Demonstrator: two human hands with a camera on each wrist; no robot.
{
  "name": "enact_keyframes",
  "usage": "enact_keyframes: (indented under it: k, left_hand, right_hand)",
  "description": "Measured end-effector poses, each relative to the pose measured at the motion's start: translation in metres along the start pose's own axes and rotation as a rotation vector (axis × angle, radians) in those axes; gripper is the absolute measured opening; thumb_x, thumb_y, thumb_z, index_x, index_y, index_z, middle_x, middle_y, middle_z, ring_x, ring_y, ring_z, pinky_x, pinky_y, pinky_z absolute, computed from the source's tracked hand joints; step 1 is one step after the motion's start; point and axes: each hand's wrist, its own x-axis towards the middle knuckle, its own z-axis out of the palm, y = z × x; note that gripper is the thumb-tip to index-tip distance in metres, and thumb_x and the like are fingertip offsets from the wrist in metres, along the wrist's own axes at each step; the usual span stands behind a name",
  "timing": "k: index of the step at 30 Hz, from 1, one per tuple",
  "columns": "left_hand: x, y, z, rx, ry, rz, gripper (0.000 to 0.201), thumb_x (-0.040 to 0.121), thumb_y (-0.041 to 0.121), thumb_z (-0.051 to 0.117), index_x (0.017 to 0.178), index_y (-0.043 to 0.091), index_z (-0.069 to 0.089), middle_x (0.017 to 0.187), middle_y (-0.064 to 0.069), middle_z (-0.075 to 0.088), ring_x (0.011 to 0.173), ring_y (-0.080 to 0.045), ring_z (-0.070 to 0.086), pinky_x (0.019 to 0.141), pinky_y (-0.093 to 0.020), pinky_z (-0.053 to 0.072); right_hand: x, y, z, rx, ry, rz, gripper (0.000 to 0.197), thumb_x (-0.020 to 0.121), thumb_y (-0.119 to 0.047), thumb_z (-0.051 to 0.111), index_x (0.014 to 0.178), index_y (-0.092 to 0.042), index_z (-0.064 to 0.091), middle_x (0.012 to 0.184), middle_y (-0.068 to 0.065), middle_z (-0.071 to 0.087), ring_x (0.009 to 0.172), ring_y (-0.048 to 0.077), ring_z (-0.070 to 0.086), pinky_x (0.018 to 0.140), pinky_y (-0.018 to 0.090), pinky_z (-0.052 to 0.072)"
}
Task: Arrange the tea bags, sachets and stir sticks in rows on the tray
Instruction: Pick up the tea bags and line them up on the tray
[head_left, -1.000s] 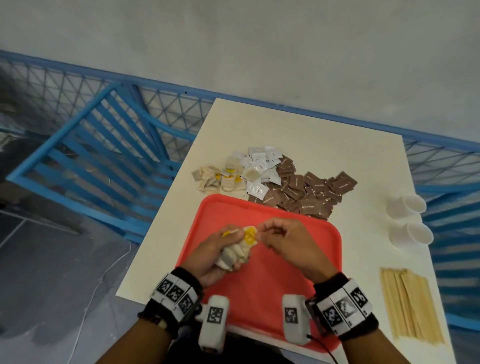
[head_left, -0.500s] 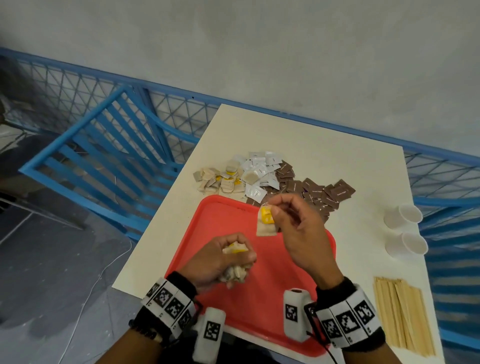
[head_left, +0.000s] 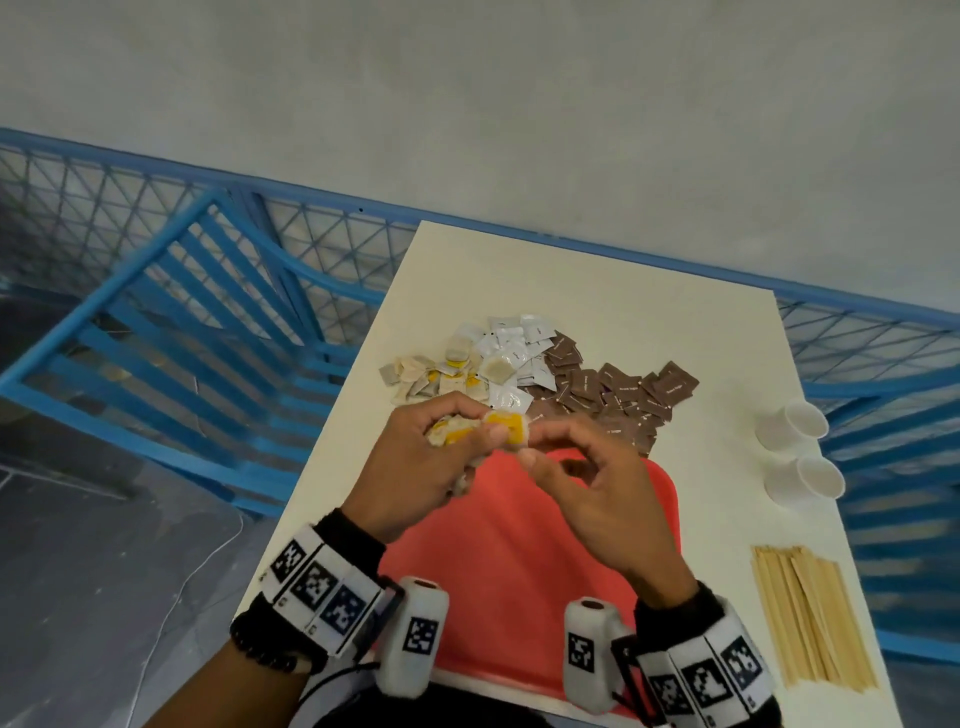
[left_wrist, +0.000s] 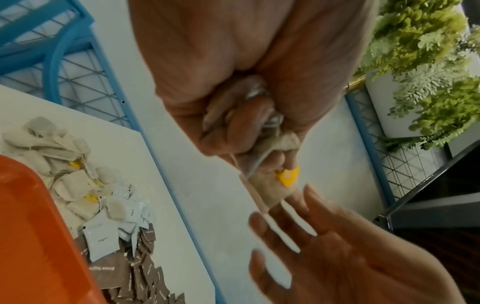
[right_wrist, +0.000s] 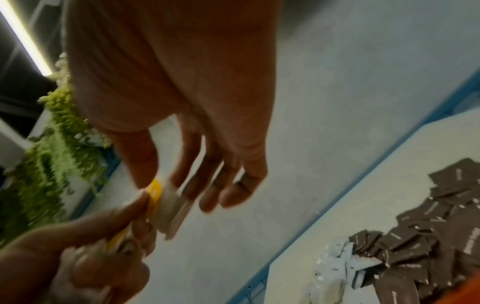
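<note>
grip: left hand (head_left: 415, 457) curls round a bunch of tea bags (left_wrist: 259, 115), holding them in its fist above the far edge of the tray (head_left: 519, 571); right hand (head_left: 587, 483) pinches one tea bag (head_left: 506, 428) by thumb and forefinger, its other fingers loosely bent.
held tea bag: beige pouch with a yellow tag (left_wrist: 287, 176), sticking out of the left fist toward the right fingertips (right_wrist: 145, 172); both hands touch it, so it bridges them.
writing: brown sachets (head_left: 613, 389) carry pale print, too small and blurred to read for sure; white sachets (head_left: 514, 343) bear a short dark word, not readable; the yellow tag shows a faint white mark, unreadable.
wrist bands: black-and-white square code patterns on both wrists, no words.
loose tea bags: a beige heap (head_left: 426, 376) with yellow tags on the table (head_left: 597, 291), just beyond the tray's far left corner and just beyond the left hand.
white sachets place: heaped between the loose tea bags and the brown sachets, overlapping both.
brown sachets place: spread along the tray's far edge, to the right of the white ones, just beyond the right hand.
stir sticks: a flat bundle of pale wooden sticks (head_left: 810, 618) on the table to the right of the tray, well apart from both hands.
cups: two white paper cups (head_left: 795, 457) lying on their sides near the table's right edge, beyond the sticks.
tray: red, at the near edge of the table under the hands; its visible part is bare.
</note>
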Motion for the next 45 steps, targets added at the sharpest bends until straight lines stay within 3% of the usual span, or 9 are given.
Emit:
enact_keyframes:
  k: [5,12,15,19,23,26,29,34,45]
  left_hand:
    - [0.004,0.009,-0.014,0.013,-0.07,-0.045,0.013,0.085,0.021,0.073,0.087,0.009,0.068,0.055,-0.004,0.053,0.041,-0.015,0.045,0.041,-0.016,0.028]
    - [0.007,0.008,-0.024,0.01,-0.086,-0.056,0.011,0.086,0.023,0.071,0.088,0.013,0.068,0.053,-0.01,0.05,0.04,-0.014,0.045,0.04,-0.016,0.029]
    - [0.007,0.007,-0.028,0.035,-0.123,-0.054,0.009,0.087,0.023,0.071,0.086,0.015,0.068,0.059,-0.014,0.05,0.043,-0.017,0.046,0.041,-0.016,0.03]
    - [0.009,0.008,-0.033,0.066,-0.15,-0.059,0.009,0.09,0.022,0.069,0.086,0.014,0.067,0.061,-0.014,0.051,0.045,-0.018,0.046,0.039,-0.017,0.03]
    - [0.01,0.003,-0.032,0.07,-0.138,-0.05,0.018,0.088,0.025,0.07,0.09,0.008,0.067,0.056,-0.012,0.052,0.043,-0.017,0.045,0.04,-0.017,0.03]
    - [0.014,-0.011,-0.036,0.077,-0.066,-0.09,0.018,0.091,0.027,0.071,0.086,0.01,0.067,0.064,-0.011,0.055,0.047,-0.017,0.046,0.041,-0.018,0.031]
    - [0.031,-0.056,-0.055,0.372,0.112,-0.16,0.02,0.09,0.032,0.071,0.082,0.015,0.067,0.068,-0.001,0.063,0.055,-0.017,0.056,0.049,-0.022,0.041]
    - [0.042,-0.141,-0.09,0.934,0.222,-0.503,0.023,0.086,0.04,0.064,0.101,0.024,0.061,0.107,-0.004,0.064,0.101,-0.029,0.061,0.086,-0.039,0.051]
    - [0.023,-0.18,-0.081,1.038,0.133,-0.498,0.02,0.092,0.032,0.063,0.103,0.016,0.067,0.105,-0.007,0.07,0.101,-0.031,0.065,0.083,-0.038,0.053]
  right_hand:
    - [0.0,-0.001,0.003,-0.133,0.042,0.025,0.03,0.079,-0.054,0.071,0.101,-0.034,0.071,0.108,-0.014,0.066,0.102,0.01,0.064,0.084,0.035,0.054]
    - [0.011,0.006,0.021,-0.136,0.065,-0.005,0.015,0.085,-0.036,0.074,0.083,-0.021,0.074,0.085,-0.007,0.069,0.081,0.013,0.064,0.07,0.033,0.049]
    - [0.013,0.003,0.022,-0.067,0.045,0.075,0.022,0.081,-0.033,0.078,0.101,-0.026,0.072,0.092,-0.012,0.069,0.082,0.007,0.064,0.071,0.032,0.05]
    - [0.017,0.004,0.026,-0.044,0.061,0.07,0.021,0.082,-0.033,0.079,0.101,-0.03,0.073,0.1,-0.009,0.07,0.091,0.011,0.066,0.078,0.047,0.054]
    - [0.018,0.003,0.024,0.02,0.006,0.084,0.009,0.081,-0.032,0.077,0.079,-0.025,0.072,0.073,-0.005,0.068,0.061,0.019,0.052,0.058,0.035,0.039]
    - [0.019,0.014,0.022,0.025,0.07,0.11,0.008,0.084,-0.022,0.075,0.085,-0.014,0.073,0.073,0.009,0.069,0.064,0.017,0.057,0.061,0.029,0.046]
    - [0.012,0.052,0.013,-0.041,0.124,0.251,0.012,0.086,-0.013,0.074,0.085,-0.002,0.07,0.069,0.02,0.064,0.06,0.014,0.055,0.06,0.021,0.045]
    - [-0.019,0.11,0.009,-0.213,0.042,0.493,0.021,0.087,-0.016,0.074,0.073,-0.002,0.064,0.056,0.001,0.052,0.05,0.005,0.04,0.051,0.015,0.034]
    - [0.024,0.146,0.068,-0.108,-0.014,0.721,0.01,0.089,-0.011,0.07,0.084,-0.002,0.069,0.059,0.005,0.061,0.041,0.001,0.047,0.044,0.012,0.038]
